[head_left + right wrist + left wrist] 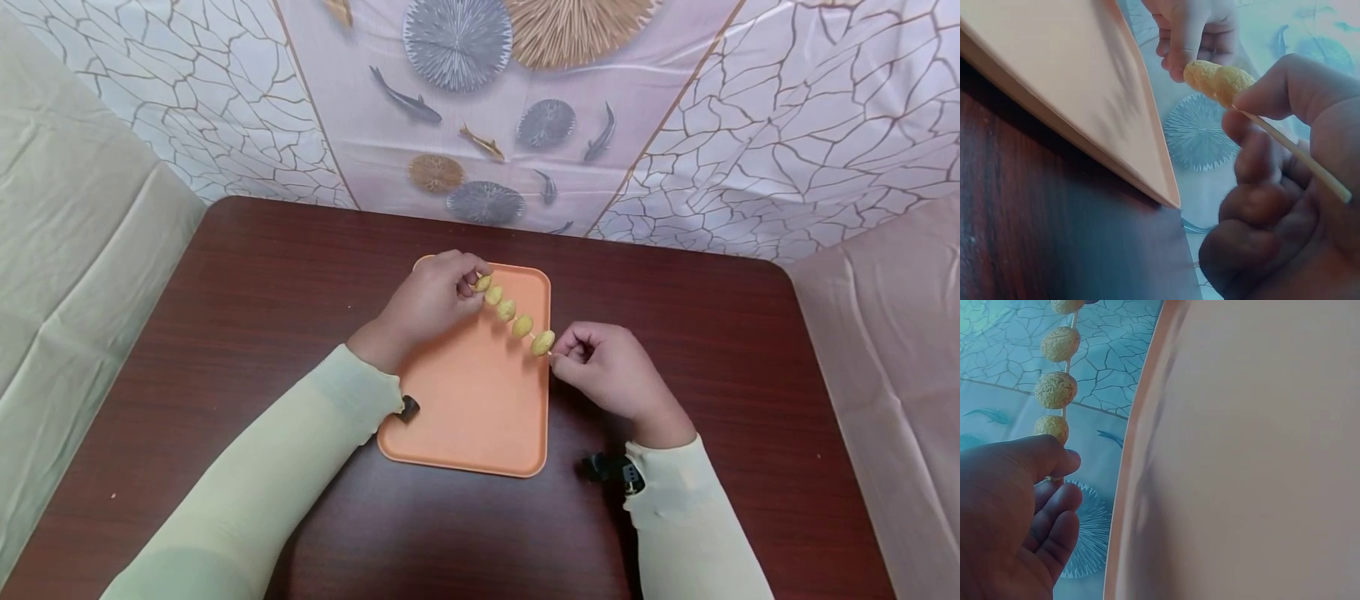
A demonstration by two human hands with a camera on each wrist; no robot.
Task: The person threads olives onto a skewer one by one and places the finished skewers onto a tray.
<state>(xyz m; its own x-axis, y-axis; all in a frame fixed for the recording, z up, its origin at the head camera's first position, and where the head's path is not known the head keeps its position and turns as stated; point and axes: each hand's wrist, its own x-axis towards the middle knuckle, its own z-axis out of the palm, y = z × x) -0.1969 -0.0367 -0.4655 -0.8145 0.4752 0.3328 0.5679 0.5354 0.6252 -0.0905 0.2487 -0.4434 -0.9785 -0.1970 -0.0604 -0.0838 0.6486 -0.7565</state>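
Observation:
A thin wooden skewer (1300, 156) threaded with several wrinkled yellow balls (506, 311) is held slantwise above an orange tray (465, 417). At its far left end, my left hand (427, 304) pinches the skewer between thumb and fingers, partly covering the endmost ball. My right hand (615, 371) pinches the bare stick at the other end, just below the last ball, beside the tray's right edge. In the right wrist view the stick's tail runs past the thumb, and the other fingers are curled. Gaps of bare stick show between balls in the left wrist view.
The tray lies on a dark reddish-brown table (247, 275). A patterned cloth (480, 108) with fish and round motifs hangs behind the table. Pale cloths (67, 208) flank both sides. Black devices (630, 477) are strapped at the wrists.

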